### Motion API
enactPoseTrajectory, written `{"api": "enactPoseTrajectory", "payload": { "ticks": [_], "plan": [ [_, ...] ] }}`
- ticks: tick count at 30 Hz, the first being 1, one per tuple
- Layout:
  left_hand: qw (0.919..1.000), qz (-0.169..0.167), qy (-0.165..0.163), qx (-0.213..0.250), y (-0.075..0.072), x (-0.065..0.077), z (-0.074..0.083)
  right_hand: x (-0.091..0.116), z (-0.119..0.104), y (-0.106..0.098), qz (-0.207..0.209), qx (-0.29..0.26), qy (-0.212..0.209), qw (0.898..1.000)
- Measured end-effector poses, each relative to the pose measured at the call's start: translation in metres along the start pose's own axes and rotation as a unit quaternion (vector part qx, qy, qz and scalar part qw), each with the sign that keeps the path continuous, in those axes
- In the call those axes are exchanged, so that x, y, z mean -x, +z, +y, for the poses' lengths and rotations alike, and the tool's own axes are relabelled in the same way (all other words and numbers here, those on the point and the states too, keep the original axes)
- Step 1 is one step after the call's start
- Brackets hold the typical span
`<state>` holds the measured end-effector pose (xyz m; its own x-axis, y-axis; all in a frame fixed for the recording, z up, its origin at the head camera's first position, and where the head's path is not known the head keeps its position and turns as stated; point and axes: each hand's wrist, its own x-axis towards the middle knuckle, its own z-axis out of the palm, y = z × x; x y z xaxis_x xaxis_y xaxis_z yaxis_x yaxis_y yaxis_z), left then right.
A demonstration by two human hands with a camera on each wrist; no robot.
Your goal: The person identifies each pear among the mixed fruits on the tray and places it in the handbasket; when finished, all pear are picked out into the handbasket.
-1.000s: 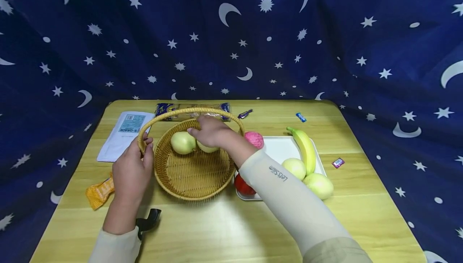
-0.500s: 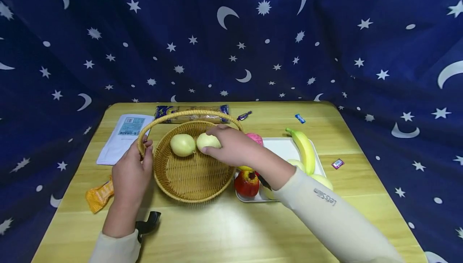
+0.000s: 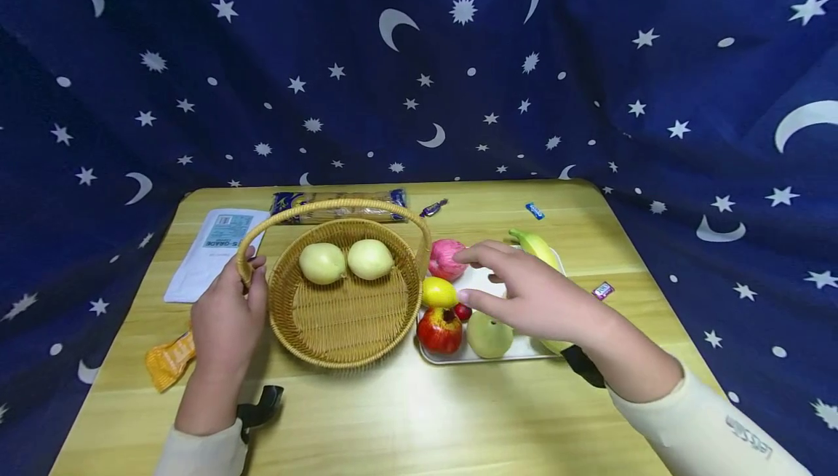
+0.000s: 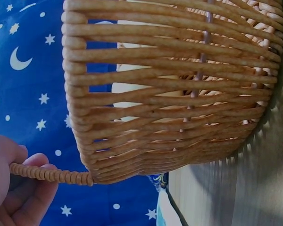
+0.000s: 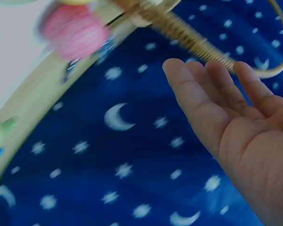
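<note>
A wicker basket (image 3: 347, 327) holds two pale green pears, the left pear (image 3: 322, 263) and the right pear (image 3: 370, 259), side by side at its far end. My left hand (image 3: 225, 316) grips the left side of the basket's handle (image 3: 330, 204); in the left wrist view its fingers curl round the handle. Over the white tray (image 3: 479, 281) is my right hand (image 3: 530, 290), fingers apart and holding nothing. Below and beside it lie a pink fruit (image 3: 447, 259), a lemon (image 3: 439, 292), a pomegranate (image 3: 439, 330), a green pear (image 3: 489, 335) and a partly covered banana (image 3: 535, 244).
Behind the basket lies a long clear packet (image 3: 340, 207). A white pouch (image 3: 212, 254) and an orange-wrapped snack (image 3: 170, 361) are at the left. Small wrapped candies, one purple (image 3: 433, 208), one blue (image 3: 535, 211), lie at the back. A starry cloth hangs behind the table.
My right hand has let go of the right pear, leaving it in the basket, and moved right over the tray. My left hand stays on the handle.
</note>
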<state>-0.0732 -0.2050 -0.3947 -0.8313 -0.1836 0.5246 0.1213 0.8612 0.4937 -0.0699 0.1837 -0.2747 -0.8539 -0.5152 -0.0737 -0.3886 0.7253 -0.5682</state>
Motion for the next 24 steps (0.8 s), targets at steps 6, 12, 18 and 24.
{"api": "enactPoseTrajectory", "payload": {
  "ticks": [6,12,18,24],
  "plan": [
    [1.0000,0.005,0.006,-0.004,-0.002,0.000,0.001,0.030,0.049,-0.003,0.019,-0.006,0.071,0.997],
    [1.0000,0.000,-0.001,-0.007,-0.003,-0.001,0.001,0.038,0.081,0.002,0.023,0.043,0.100,0.994],
    [0.9999,-0.005,-0.005,-0.010,-0.002,0.000,0.001,0.030,0.106,0.015,-0.014,0.063,0.101,0.993],
    [1.0000,0.000,0.002,-0.006,-0.001,0.000,0.000,0.025,0.122,0.028,-0.057,0.051,0.093,0.993]
  ]
}}
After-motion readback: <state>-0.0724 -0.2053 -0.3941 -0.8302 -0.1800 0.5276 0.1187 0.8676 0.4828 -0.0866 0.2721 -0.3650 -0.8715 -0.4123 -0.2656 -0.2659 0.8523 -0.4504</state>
